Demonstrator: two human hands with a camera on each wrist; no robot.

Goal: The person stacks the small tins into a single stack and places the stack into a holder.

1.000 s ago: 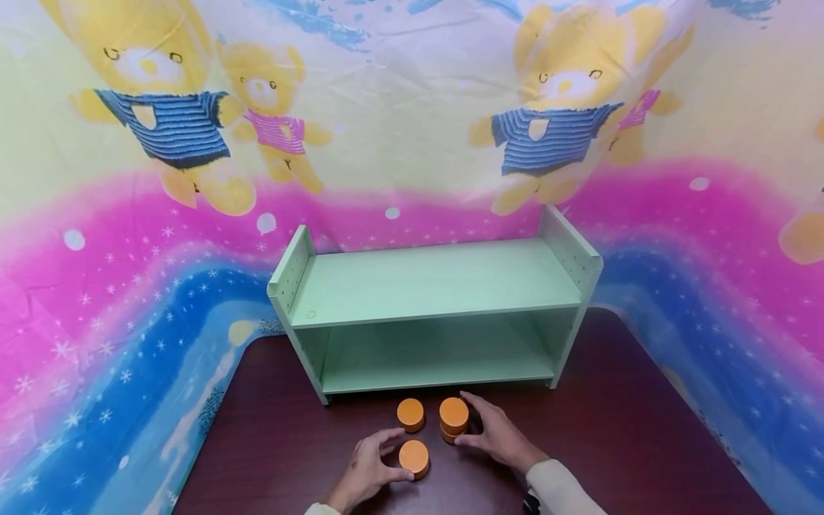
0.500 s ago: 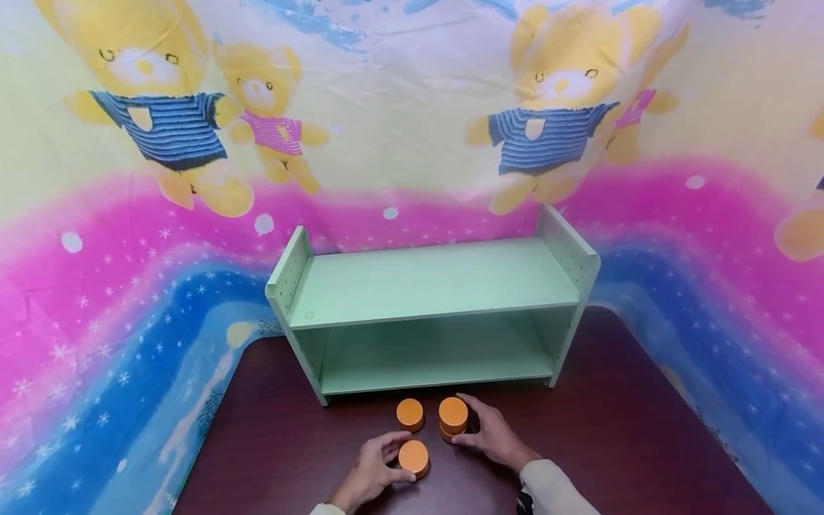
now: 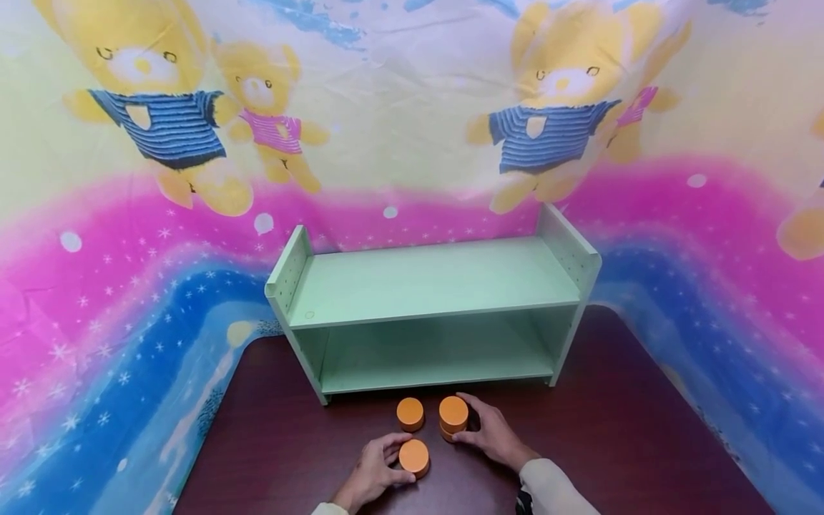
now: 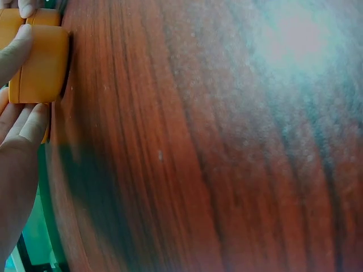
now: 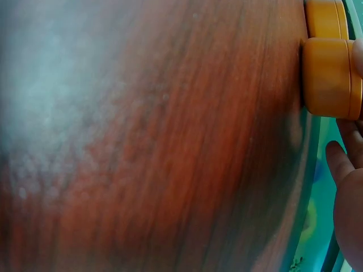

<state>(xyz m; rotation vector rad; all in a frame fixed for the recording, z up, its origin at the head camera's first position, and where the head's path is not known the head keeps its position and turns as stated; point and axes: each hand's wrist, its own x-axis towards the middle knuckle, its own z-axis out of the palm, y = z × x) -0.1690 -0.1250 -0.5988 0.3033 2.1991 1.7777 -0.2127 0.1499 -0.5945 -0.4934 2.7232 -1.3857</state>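
Although little has changed since a second ago, the right hand [image 3: 497, 433] has edged slightly inward at the right-hand orange container [image 3: 453, 413], gripping it with curled fingers behind and thumb in front. The left hand [image 3: 373, 468] likewise holds the nearest orange container [image 3: 414, 458] between fingers and thumb. Just beyond these stands the far orange container [image 3: 410, 413]. All three keep their places on the dark desk [image 3: 257, 429], before the green shelf [image 3: 425, 279].

"What's worn, from where you sit?"

"I've got a cream sleeve [image 3: 557, 488] at the bare right hand [image 3: 494, 432] and a sliver of pale cuff [image 3: 327, 509] by the bare left hand [image 3: 375, 468]."

"And that black patch [image 3: 524, 503]?"

"Beside the cream sleeve, with pale marks; too small for me to identify."
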